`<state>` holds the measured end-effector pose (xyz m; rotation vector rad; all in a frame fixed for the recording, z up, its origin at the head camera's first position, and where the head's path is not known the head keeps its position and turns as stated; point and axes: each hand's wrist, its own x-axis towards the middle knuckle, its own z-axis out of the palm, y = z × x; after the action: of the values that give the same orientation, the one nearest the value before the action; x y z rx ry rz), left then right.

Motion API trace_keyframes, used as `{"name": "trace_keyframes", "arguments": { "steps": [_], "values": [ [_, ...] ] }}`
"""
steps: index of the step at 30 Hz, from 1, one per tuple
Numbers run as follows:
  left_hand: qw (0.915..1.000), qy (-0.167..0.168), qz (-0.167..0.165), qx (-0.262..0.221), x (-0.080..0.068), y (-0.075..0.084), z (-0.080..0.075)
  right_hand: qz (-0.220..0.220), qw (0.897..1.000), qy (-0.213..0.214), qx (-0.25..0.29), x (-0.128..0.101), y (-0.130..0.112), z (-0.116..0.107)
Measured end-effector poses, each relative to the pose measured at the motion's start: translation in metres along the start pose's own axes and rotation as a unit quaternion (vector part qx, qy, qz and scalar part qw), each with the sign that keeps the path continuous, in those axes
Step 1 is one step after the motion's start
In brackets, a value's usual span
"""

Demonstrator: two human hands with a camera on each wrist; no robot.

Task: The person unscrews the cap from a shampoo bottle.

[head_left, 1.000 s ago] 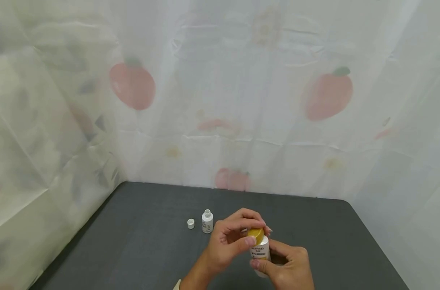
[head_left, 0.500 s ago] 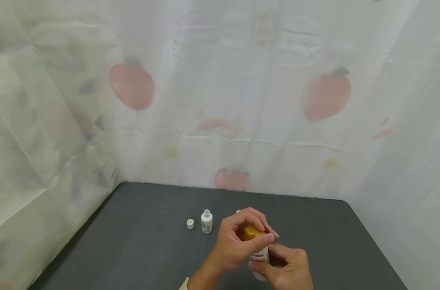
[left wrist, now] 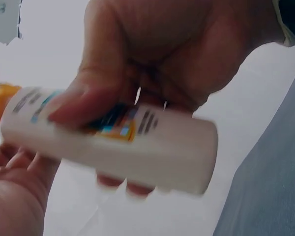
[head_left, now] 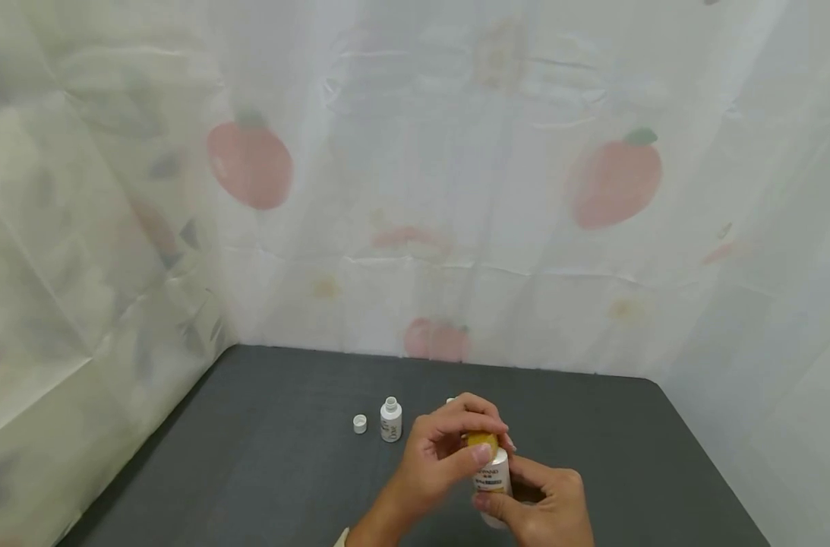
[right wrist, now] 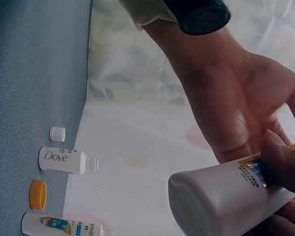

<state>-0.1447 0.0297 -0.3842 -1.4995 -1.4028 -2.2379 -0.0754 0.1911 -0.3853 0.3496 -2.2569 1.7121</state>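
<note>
A white shampoo bottle with a printed label is held above the table, slightly tilted in the head view. My right hand grips its body, thumb in front. On the bottle's top is a yellow cap, pinched between the thumb and fingers of my left hand. In the left wrist view the bottle lies almost sideways across the picture, partly blurred. Whether the cap is tight or loose cannot be seen.
A small uncapped Dove bottle stands on the dark table, beside its white cap. Another yellow cap lies near a second uncapped white bottle, mostly hidden behind my left hand in the head view. A patterned curtain surrounds the table.
My left thumb swung right across the yellow cap, then came back left, the hand twisting at the bottle's top. My right hand has kept its hold on the bottle with little movement.
</note>
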Motion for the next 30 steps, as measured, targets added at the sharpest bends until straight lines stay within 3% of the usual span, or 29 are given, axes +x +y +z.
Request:
{"name": "trace_keyframes", "arguments": {
  "steps": [3,9,15,20,26,30],
  "values": [
    [0.9997,-0.003,-0.014,-0.018,-0.001,0.002,-0.003,0.022,1.0,0.003,0.003,-0.001,0.0,-0.001],
    [0.9981,0.038,-0.047,-0.017,0.002,0.007,0.001,0.013,1.0,-0.006,0.003,0.0,0.0,-0.001],
    [0.999,0.038,-0.022,-0.011,0.007,0.004,0.008,0.009,1.0,-0.003,0.0,0.0,0.0,0.0],
    [0.9979,0.041,0.0,0.05,0.007,0.005,0.008,-0.002,1.0,-0.007,-0.003,0.001,0.002,0.0],
    [0.9985,0.035,-0.033,0.025,0.002,0.011,0.006,0.001,1.0,-0.009,-0.003,0.001,0.002,-0.001],
    [0.9985,0.037,-0.037,0.014,0.003,0.013,0.007,-0.005,1.0,-0.011,-0.004,0.001,0.002,-0.001]
  ]
}}
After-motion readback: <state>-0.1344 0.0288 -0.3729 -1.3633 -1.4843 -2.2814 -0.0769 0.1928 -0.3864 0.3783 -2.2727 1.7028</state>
